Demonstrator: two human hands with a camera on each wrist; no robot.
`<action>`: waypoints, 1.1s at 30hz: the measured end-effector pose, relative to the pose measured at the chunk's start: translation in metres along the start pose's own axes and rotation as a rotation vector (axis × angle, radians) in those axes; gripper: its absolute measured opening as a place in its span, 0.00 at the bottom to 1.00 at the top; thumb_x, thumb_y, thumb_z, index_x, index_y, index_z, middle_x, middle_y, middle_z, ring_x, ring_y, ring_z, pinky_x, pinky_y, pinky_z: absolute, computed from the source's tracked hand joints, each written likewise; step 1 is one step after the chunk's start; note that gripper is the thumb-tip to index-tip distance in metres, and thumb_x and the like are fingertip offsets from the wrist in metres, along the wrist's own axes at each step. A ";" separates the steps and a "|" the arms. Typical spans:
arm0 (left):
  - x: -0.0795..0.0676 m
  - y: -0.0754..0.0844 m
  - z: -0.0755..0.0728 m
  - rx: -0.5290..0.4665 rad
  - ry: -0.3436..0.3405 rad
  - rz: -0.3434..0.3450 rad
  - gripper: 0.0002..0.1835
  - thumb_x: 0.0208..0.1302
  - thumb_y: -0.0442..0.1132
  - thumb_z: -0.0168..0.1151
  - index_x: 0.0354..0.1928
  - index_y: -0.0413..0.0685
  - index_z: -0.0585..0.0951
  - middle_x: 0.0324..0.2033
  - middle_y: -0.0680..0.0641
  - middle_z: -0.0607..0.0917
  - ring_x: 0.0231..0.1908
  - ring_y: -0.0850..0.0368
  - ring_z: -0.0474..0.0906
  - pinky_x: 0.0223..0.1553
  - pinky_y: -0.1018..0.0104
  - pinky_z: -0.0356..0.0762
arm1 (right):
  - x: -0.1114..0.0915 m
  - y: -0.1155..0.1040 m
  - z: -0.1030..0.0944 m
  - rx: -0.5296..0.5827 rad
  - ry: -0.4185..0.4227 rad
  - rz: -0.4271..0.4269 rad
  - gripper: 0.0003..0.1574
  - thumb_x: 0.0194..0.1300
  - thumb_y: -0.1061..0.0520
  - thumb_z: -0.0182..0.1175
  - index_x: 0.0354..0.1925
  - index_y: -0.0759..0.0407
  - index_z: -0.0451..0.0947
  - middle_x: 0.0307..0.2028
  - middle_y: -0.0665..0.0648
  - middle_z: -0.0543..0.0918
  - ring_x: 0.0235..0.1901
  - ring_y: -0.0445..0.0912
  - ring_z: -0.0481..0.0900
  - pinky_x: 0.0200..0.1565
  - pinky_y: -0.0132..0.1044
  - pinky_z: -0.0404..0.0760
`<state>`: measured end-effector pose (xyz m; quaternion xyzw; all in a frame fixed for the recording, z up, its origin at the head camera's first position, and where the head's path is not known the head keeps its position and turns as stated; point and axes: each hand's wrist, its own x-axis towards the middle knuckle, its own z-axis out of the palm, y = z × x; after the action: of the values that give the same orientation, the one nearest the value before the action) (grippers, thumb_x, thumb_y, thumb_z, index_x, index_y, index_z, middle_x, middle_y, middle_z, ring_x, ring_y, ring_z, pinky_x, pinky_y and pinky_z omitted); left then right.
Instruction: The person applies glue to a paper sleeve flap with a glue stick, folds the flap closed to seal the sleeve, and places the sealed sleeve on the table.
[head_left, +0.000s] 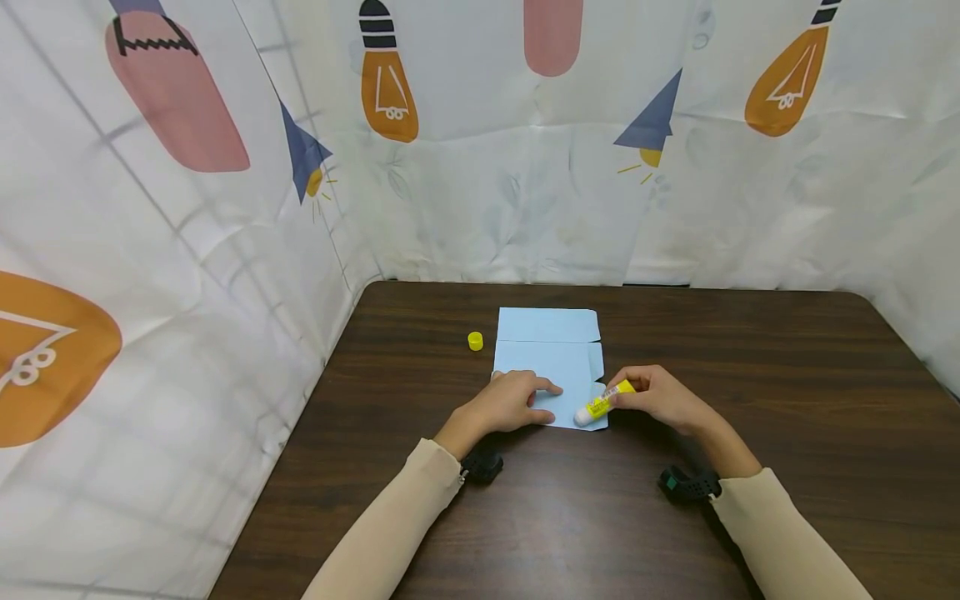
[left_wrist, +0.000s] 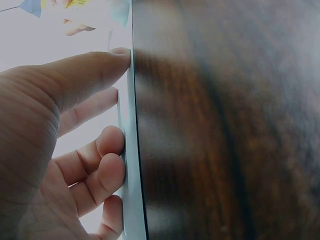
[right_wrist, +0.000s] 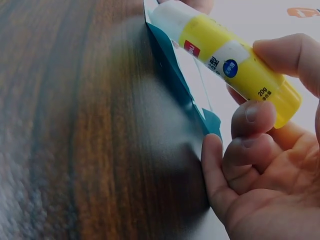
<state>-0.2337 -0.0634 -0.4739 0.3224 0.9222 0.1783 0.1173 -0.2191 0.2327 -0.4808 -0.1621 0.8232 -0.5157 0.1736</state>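
Observation:
A light blue piece of cut card (head_left: 547, 354) with fold lines and side flaps lies flat on the dark wooden table. My left hand (head_left: 512, 402) rests on its lower left part, fingertips and thumb pressing it down, as the left wrist view (left_wrist: 55, 130) also shows. With thumb and fingers my right hand (head_left: 660, 396) pinches a yellow glue stick (head_left: 602, 406), uncapped and tilted. Its white end meets the card's lower right corner, beside a small flap. In the right wrist view the glue stick (right_wrist: 235, 62) shows its printed label.
A yellow cap (head_left: 476, 341) stands on the table left of the card. The table (head_left: 787, 375) extends widely to the right. White printed cloth (head_left: 495, 200) hangs behind the table and along its left side. Dark bands (head_left: 482, 467) circle both wrists.

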 end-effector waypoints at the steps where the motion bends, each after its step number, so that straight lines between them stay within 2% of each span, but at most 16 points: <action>1: 0.000 0.000 0.000 0.001 0.001 0.000 0.23 0.67 0.53 0.69 0.63 0.65 0.82 0.23 0.57 0.74 0.27 0.65 0.69 0.40 0.61 0.62 | 0.000 0.000 0.000 0.004 -0.003 0.002 0.13 0.67 0.57 0.66 0.46 0.64 0.84 0.44 0.60 0.84 0.42 0.51 0.78 0.44 0.37 0.81; 6: 0.000 0.000 -0.001 0.004 0.006 0.003 0.23 0.67 0.53 0.69 0.63 0.64 0.82 0.21 0.57 0.74 0.27 0.65 0.69 0.40 0.61 0.62 | 0.000 -0.001 0.000 0.028 -0.020 -0.013 0.13 0.68 0.58 0.65 0.46 0.66 0.83 0.42 0.60 0.84 0.41 0.48 0.79 0.44 0.36 0.81; 9: 0.000 0.000 -0.001 0.009 0.005 0.003 0.24 0.67 0.53 0.69 0.64 0.65 0.82 0.21 0.57 0.74 0.27 0.65 0.69 0.40 0.61 0.63 | 0.000 -0.002 0.000 0.036 -0.018 -0.021 0.13 0.68 0.58 0.65 0.46 0.67 0.82 0.43 0.63 0.83 0.41 0.49 0.78 0.43 0.36 0.81; 17: 0.000 -0.001 -0.001 0.004 0.009 0.006 0.24 0.66 0.53 0.69 0.64 0.64 0.82 0.23 0.57 0.74 0.27 0.65 0.70 0.40 0.61 0.62 | 0.001 -0.003 0.000 0.042 0.066 0.020 0.15 0.71 0.56 0.65 0.49 0.67 0.81 0.51 0.67 0.83 0.43 0.50 0.76 0.44 0.36 0.80; 24: -0.001 0.000 -0.001 0.007 0.011 0.007 0.24 0.67 0.53 0.69 0.64 0.65 0.82 0.23 0.57 0.74 0.27 0.65 0.69 0.40 0.61 0.62 | 0.001 -0.002 0.001 0.029 0.146 0.054 0.18 0.71 0.55 0.64 0.51 0.67 0.80 0.50 0.67 0.81 0.43 0.51 0.74 0.40 0.36 0.76; 33: 0.000 -0.001 0.000 0.004 0.008 0.001 0.24 0.67 0.53 0.69 0.64 0.66 0.82 0.22 0.56 0.74 0.26 0.65 0.69 0.40 0.61 0.62 | 0.002 0.001 0.002 0.080 0.167 0.054 0.20 0.73 0.56 0.63 0.54 0.71 0.77 0.52 0.68 0.80 0.46 0.49 0.78 0.46 0.32 0.81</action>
<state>-0.2345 -0.0638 -0.4746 0.3224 0.9229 0.1778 0.1128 -0.2200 0.2308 -0.4822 -0.0892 0.8176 -0.5550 0.1243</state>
